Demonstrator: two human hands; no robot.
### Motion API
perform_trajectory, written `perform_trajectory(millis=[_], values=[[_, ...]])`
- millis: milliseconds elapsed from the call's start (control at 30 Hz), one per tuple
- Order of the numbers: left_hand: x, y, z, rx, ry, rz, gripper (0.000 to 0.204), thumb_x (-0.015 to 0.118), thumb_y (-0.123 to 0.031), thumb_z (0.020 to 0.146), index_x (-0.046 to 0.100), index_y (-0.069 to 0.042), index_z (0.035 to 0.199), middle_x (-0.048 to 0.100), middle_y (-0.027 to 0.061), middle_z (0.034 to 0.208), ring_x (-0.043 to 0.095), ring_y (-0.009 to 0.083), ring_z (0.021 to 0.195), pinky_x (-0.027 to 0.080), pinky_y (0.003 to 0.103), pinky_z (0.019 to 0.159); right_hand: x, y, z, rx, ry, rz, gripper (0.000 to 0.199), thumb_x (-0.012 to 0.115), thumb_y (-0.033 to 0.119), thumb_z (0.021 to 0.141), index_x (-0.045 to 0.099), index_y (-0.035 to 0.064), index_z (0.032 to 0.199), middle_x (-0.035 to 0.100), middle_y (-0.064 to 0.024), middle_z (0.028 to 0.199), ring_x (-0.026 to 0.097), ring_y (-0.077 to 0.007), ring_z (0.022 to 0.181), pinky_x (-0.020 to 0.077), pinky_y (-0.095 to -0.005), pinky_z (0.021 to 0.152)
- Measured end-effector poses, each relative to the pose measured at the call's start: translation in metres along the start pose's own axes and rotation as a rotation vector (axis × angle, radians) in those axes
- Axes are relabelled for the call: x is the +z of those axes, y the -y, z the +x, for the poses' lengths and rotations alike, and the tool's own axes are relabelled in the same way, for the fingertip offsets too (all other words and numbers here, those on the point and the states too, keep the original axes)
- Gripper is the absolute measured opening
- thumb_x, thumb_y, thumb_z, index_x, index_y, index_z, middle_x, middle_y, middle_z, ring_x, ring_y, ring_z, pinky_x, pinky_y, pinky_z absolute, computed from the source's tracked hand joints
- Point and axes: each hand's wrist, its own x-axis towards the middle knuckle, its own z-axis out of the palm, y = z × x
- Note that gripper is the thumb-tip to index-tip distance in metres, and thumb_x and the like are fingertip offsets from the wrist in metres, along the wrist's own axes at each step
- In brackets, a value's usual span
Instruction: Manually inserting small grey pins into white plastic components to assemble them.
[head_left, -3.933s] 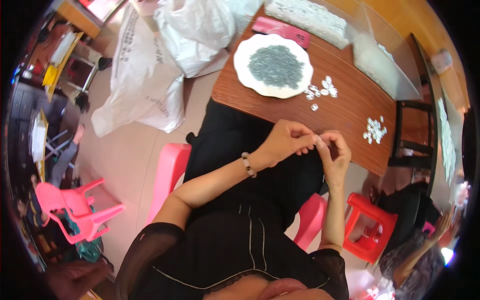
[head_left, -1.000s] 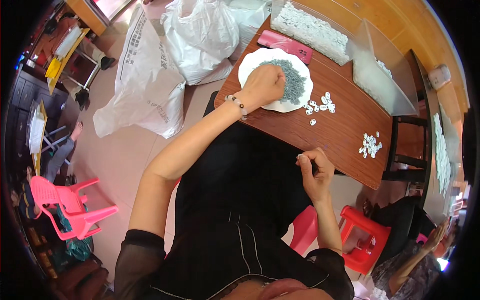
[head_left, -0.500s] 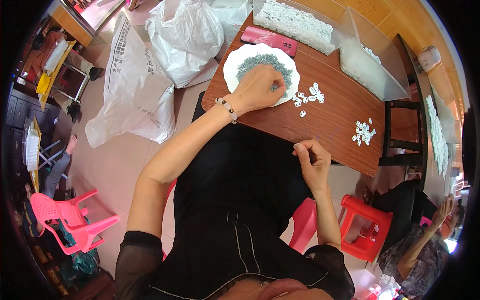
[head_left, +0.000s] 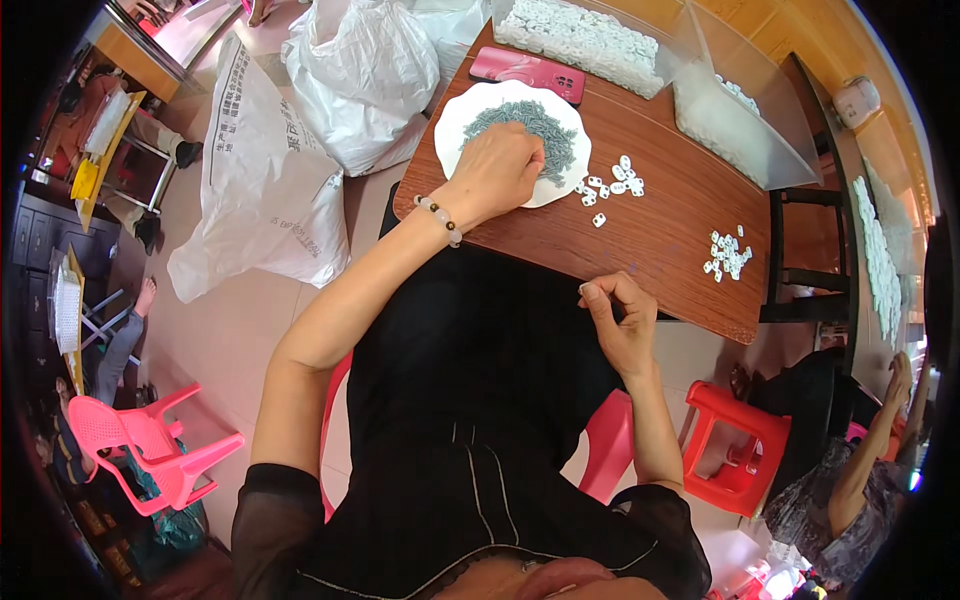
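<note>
A white scalloped plate (head_left: pixel 452 112) near the table's left end holds a heap of small grey screws (head_left: pixel 535 122). My left hand (head_left: pixel 498 165), with a bead bracelet at its wrist, reaches over the plate's near side. Its fingers are curled down into the screws; the tips are hidden. My right hand (head_left: pixel 625 318) hovers at the table's near edge, thumb and forefinger pinched together. Something tiny and pale shows at those fingertips, too small to name. Between the hands and beyond lie small white two-holed plastic pieces (head_left: pixel 622 178). A second cluster of white pieces (head_left: pixel 728 254) lies farther right.
On the brown table (head_left: pixel 540 235) a pink phone (head_left: pixel 530 72) lies behind the plate. Clear-walled bins of white pieces (head_left: pixel 575 40) line the far side. White sacks (head_left: pixel 260 190) stand at left. A red stool (head_left: pixel 735 450) and another person's arm (head_left: pixel 868 450) are at right.
My left hand shifts slightly left over the screws, its fingers lower in the heap. My right hand keeps its pinch at the edge. The other person's raised arm at right has moved.
</note>
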Motion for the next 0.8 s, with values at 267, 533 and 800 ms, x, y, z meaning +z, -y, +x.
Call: perform_trajectory(millis=[267, 533, 800], values=[[0.006, -0.018, 0.005, 0.014, -0.002, -0.030, 0.014, 0.070, -0.018, 0.078, 0.066, -0.004, 0.078, 0.062, 0.0125, 0.079, 0.060, 0.0327, 0.080, 0.047, 0.042, 0.070, 0.001, 0.000, 0.001, -0.046, -0.059, 0.005, 0.012, 0.068, 0.012, 0.088, 0.066, 0.0027, 0.081, 0.061, -0.0037, 0.068, 0.050, -0.0117, 0.059, 0.0403, -0.0260, 0.058], [-0.001, 0.000, 0.004, -0.067, -0.049, 0.056, 0.010, 0.065, -0.014, 0.079, 0.066, -0.004, 0.078, 0.060, 0.0147, 0.076, 0.059, 0.0326, 0.078, 0.046, 0.042, 0.069, -0.001, -0.006, -0.001, -0.018, -0.069, 0.051, 0.013, 0.066, 0.013, 0.089, 0.066, 0.0018, 0.082, 0.061, -0.0038, 0.069, 0.051, -0.0107, 0.060, 0.0402, -0.0248, 0.058], [-0.035, -0.004, 0.001, -0.133, 0.153, -0.071, 0.011, 0.063, -0.012, 0.076, 0.069, -0.003, 0.079, 0.065, 0.0166, 0.080, 0.063, 0.0343, 0.081, 0.049, 0.043, 0.071, -0.002, -0.009, -0.001, 0.011, -0.079, 0.094, 0.013, 0.066, 0.013, 0.089, 0.067, 0.0019, 0.082, 0.062, -0.0040, 0.071, 0.051, -0.0102, 0.060, 0.0402, -0.0245, 0.058]])
